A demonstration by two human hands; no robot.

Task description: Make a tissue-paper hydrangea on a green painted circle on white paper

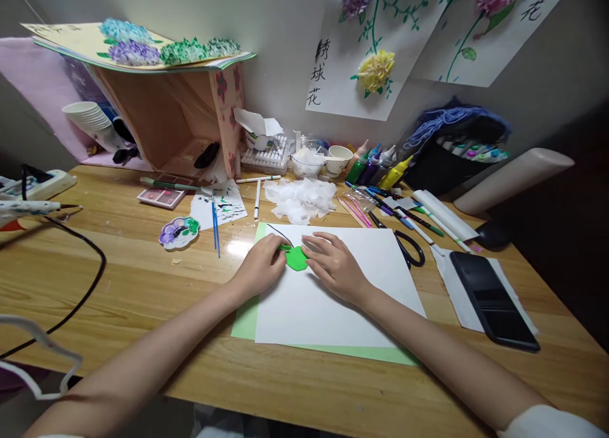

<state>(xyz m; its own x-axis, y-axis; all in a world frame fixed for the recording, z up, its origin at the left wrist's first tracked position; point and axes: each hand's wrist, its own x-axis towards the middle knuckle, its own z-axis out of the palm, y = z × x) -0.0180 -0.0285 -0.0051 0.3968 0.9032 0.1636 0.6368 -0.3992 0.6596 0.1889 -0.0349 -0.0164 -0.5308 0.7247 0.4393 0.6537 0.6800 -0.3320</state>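
Note:
A bright green, flat, rounded piece [297,259] lies on the upper part of a white sheet of paper [333,311]; it looks soft, like clay, but its material is not certain. My left hand [259,263] is closed at its left edge, with a bit of green showing between the fingers. On the other side, my right hand [335,266] has its fingers spread, the tips at the piece's right edge. A thin dark curved line [280,234] runs from the paper's top left to the green piece. Light green paper [245,320] shows under the white sheet.
Behind the paper are crumpled white tissue [302,200], paint bottles [375,165] and a white cup [339,159]. Scissors [413,247] and a phone [495,301] lie at right. A paint palette [178,233], brushes [216,225] and a black cable [98,273] are at left.

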